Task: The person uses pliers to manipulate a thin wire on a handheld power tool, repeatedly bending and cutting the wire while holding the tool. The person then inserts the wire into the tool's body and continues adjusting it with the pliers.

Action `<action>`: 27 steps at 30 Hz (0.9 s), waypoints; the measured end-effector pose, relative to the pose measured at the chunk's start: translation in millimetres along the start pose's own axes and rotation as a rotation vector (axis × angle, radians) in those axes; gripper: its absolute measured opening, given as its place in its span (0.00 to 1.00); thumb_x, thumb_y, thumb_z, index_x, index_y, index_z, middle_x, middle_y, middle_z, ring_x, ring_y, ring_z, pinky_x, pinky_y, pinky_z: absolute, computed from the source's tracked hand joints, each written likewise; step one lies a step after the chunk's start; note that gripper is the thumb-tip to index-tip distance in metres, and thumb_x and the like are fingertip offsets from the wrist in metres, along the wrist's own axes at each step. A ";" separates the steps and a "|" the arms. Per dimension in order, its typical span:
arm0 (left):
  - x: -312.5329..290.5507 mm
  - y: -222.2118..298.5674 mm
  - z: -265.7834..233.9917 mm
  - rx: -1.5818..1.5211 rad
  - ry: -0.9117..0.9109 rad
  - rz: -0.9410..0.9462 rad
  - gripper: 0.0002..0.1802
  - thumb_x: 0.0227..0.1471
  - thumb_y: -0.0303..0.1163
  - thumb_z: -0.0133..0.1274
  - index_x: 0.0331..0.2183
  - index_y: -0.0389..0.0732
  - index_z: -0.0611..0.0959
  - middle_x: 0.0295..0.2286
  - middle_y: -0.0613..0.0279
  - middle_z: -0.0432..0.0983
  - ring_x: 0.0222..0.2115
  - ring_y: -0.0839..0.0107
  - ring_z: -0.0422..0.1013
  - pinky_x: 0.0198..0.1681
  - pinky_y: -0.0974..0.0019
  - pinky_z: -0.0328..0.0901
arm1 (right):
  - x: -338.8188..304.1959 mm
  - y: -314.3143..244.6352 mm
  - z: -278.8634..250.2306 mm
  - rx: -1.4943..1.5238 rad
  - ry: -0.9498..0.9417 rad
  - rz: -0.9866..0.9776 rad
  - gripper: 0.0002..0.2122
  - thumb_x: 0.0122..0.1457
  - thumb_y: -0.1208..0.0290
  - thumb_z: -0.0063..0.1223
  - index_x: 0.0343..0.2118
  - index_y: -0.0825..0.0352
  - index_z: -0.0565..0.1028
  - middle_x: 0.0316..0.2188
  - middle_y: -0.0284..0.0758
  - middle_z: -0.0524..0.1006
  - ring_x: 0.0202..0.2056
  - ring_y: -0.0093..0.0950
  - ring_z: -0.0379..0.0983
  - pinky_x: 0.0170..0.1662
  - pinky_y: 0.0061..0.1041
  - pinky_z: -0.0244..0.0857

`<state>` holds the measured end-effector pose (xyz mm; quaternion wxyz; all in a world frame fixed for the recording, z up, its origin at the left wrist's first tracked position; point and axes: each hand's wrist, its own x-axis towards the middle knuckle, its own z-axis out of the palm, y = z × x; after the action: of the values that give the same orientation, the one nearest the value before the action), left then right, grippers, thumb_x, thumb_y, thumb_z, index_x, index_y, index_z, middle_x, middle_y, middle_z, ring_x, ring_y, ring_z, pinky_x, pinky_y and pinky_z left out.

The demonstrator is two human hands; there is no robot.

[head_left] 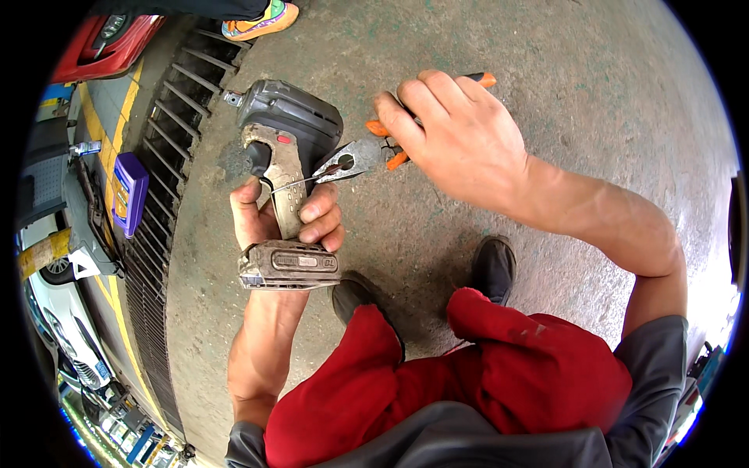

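Observation:
My left hand [321, 217] is closed round the worn beige grip of a cordless impact wrench [300, 117]. Its dark head points to the upper left, and a dusty battery pack [290, 265] sits at the grip's base, just above my wrist. In my right hand [460, 132] are combination pliers [360, 158] with orange and black handles, the fingers wrapped round them. The pliers' jaws lie against the back of the grip, near my left fingers. A thin metal wire [292, 186] runs from the jaws across the grip below the trigger; its far end is hard to make out.
A metal floor grate [168, 148] runs along the left, with a purple bottle [129, 195] beside it. Beyond stand a red car [101, 43] and a white car [70, 312]. Another person's colourful shoe [261, 22] is at the top. My own shoes [493, 269] are on the concrete.

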<state>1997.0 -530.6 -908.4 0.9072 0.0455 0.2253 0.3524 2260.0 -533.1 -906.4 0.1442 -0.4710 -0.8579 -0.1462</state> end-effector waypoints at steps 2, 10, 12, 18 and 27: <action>0.1 -0.6 0.0 -0.027 0.019 0.002 0.31 0.59 0.55 0.52 0.53 0.42 0.72 0.26 0.65 0.65 0.20 0.78 0.63 0.25 0.69 0.64 | 0.2 2.0 -1.0 0.019 -0.044 -0.028 0.12 0.56 0.68 0.54 0.42 0.66 0.75 0.35 0.34 0.75 0.42 0.33 0.74 0.46 0.32 0.72; 0.8 1.1 5.6 0.179 0.044 -0.016 0.44 0.54 0.61 0.47 0.57 0.31 0.70 0.22 0.63 0.66 0.16 0.72 0.65 0.20 0.60 0.70 | -6.4 6.2 -1.7 0.246 -0.243 0.026 0.12 0.54 0.74 0.55 0.42 0.67 0.72 0.34 0.39 0.74 0.39 0.37 0.75 0.43 0.36 0.71; -0.6 2.2 2.5 0.150 0.046 -0.047 0.54 0.50 0.63 0.46 0.62 0.25 0.64 0.22 0.58 0.67 0.16 0.67 0.67 0.21 0.57 0.73 | -9.7 4.0 -4.5 0.325 -0.326 0.056 0.14 0.53 0.74 0.57 0.43 0.67 0.72 0.35 0.40 0.74 0.40 0.40 0.76 0.42 0.38 0.71; -0.7 -3.4 9.8 0.429 0.069 -0.080 0.59 0.45 0.62 0.50 0.61 0.18 0.62 0.18 0.58 0.68 0.12 0.67 0.67 0.18 0.59 0.73 | -13.9 9.1 -20.8 0.610 -0.649 0.128 0.15 0.56 0.72 0.59 0.44 0.70 0.72 0.34 0.46 0.78 0.39 0.47 0.78 0.41 0.42 0.72; -4.5 -5.3 9.5 0.564 0.049 -0.145 0.60 0.44 0.61 0.52 0.61 0.16 0.60 0.16 0.55 0.71 0.12 0.66 0.69 0.19 0.59 0.74 | -7.0 4.6 -47.1 1.056 -1.140 0.372 0.23 0.58 0.53 0.64 0.44 0.70 0.77 0.29 0.48 0.80 0.35 0.47 0.77 0.39 0.44 0.69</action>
<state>2001.5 -536.8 -899.4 0.8758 0.2710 0.3388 0.2114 2272.7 -554.4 -865.5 -0.0907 -0.4783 -0.6626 0.5692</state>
